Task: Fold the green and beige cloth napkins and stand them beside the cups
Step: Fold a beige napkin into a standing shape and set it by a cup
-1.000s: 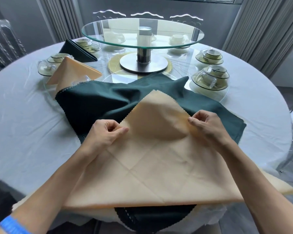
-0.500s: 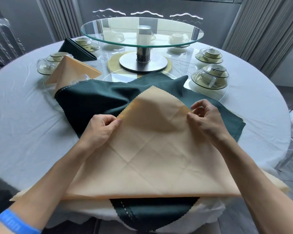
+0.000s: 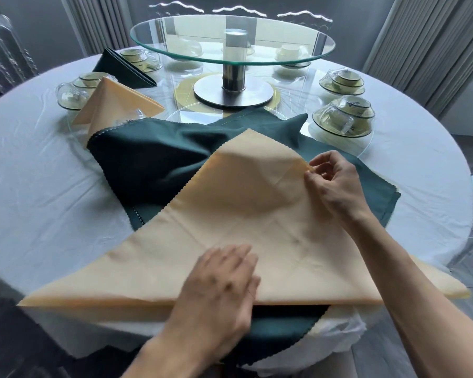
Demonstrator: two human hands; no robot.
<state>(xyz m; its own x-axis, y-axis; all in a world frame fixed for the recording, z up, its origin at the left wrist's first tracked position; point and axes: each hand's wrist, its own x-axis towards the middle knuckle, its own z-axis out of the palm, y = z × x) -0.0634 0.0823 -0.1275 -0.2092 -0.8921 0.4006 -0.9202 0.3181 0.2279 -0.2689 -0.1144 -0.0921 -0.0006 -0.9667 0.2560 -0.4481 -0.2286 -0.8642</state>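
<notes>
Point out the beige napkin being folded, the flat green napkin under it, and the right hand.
Beige napkin (image 3: 246,214), head view, middle of its top layer.
Green napkin (image 3: 153,162), head view, bare left part.
Right hand (image 3: 334,181), head view, back of hand.

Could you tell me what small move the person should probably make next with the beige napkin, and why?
Probably draw the right edge inward across the triangle. The beige napkin already lies as a triangle over the green napkin; the left hand rests flat near its folded bottom edge, anchoring it, while the right hand pinches the right edge, ready to fold.
</notes>
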